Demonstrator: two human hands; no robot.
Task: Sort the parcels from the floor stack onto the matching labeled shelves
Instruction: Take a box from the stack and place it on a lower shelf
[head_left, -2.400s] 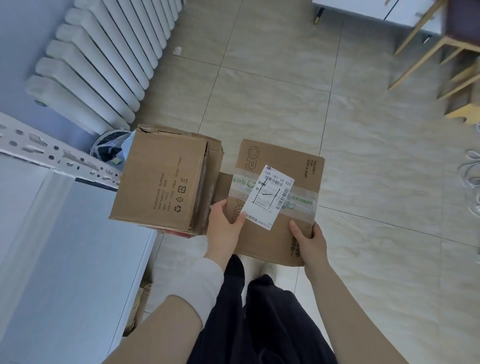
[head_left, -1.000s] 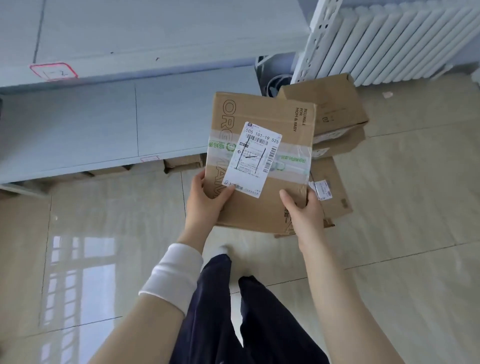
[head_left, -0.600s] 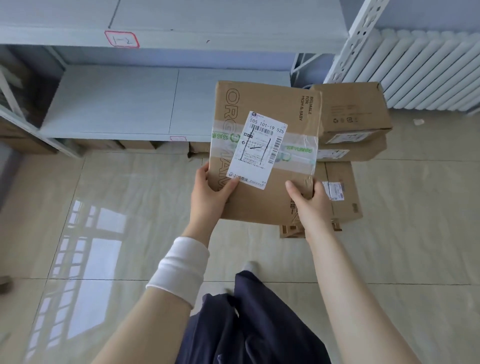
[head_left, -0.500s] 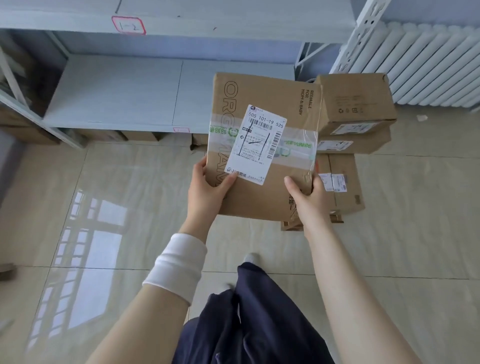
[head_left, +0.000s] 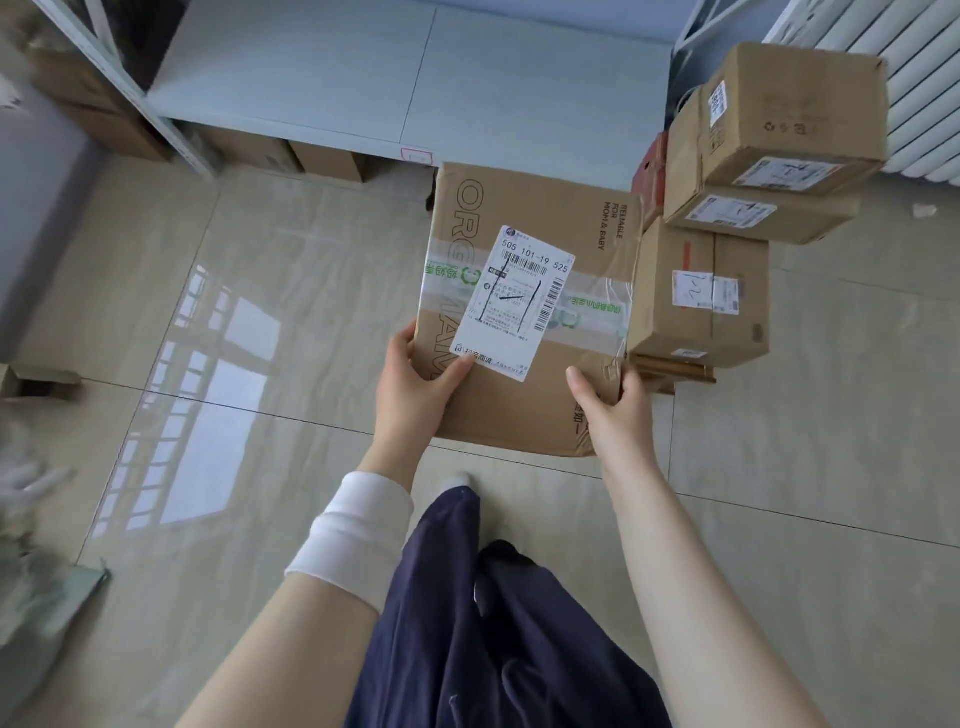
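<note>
In the head view your fingers are hidden under the parcel (head_left: 566, 228); only the thumbs show on top. Your left grip (head_left: 415, 387) clasps its near left corner, thumb on the corner of the white label (head_left: 519, 306). Your right grip (head_left: 613, 410) clasps the near right corner. The red-framed tag (head_left: 417, 155) on the lower shelf (head_left: 363, 78)'s front edge is too small to read, and the radiator (head_left: 914, 73) is cut off at top right. The parcel covers part of the floor stack (head_left: 727, 291).

Since half a second ago the upper shelf has left view.

You hold the parcel above the floor (head_left: 291, 312), label up, with its long axis pointing away from you toward the shelf.
</note>
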